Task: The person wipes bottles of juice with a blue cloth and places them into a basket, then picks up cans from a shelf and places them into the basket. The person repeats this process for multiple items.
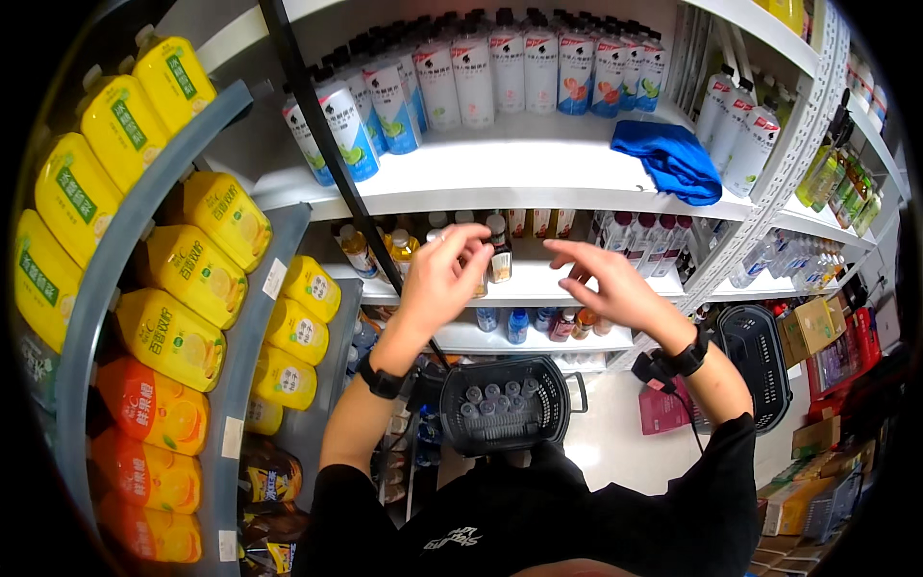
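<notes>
My left hand [445, 278] is raised in front of the middle shelf [530, 278], fingers curled, with a gap to the thumb. A small dark bottle with a light cap [499, 249] stands on that shelf just beyond its fingertips; I cannot tell whether they touch. Part of another bottle is hidden behind the hand. To the right hovers my right hand [602, 280], its fingers apart and nothing in them. Close by on the same shelf are clear bottles with dark red caps [642, 241]. Both wrists wear black bands.
Below stands a black basket [566, 425] holding several clear bottles [497, 400]. A blue cloth [667, 159] hangs over the upper shelf's edge, near white-labelled bottles [472, 79]. A black post [324, 137] crosses at left, beside yellow juice jugs [187, 274]. Another basket [750, 368] sits right.
</notes>
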Demonstrator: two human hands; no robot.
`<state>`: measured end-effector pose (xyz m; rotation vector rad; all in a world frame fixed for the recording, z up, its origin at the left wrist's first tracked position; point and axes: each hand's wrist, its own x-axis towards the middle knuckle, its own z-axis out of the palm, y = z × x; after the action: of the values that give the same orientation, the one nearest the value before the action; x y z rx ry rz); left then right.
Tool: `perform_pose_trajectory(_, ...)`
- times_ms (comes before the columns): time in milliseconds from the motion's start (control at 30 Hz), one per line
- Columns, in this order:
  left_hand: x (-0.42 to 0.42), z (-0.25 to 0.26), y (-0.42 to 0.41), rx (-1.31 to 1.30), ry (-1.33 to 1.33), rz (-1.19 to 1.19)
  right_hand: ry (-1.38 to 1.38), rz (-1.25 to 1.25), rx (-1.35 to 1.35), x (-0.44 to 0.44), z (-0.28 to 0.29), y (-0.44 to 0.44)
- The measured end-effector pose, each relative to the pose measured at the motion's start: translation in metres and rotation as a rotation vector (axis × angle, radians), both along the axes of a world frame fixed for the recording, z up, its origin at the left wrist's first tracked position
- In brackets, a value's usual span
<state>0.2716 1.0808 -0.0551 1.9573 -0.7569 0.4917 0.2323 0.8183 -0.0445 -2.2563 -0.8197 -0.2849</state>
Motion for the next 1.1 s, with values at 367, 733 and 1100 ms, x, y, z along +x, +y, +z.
perform_pose_trajectory(367,0.159,0.133,-0.009,0.419,-0.481,0.507,-0.298,-0.092,-0.261,-0.021,0.064,-0.061)
perform_pose_trajectory(733,0.298,0.179,-0.037,0.713,-0.197,0.772,-0.508,-0.189,-0.41,0.063,0.124,-0.106)
perform_pose_trajectory(1100,0.341,0.165,-0.003,0.844,-0.476,0.713,-0.577,-0.276,-0.602,0.241,0.174,-0.027)
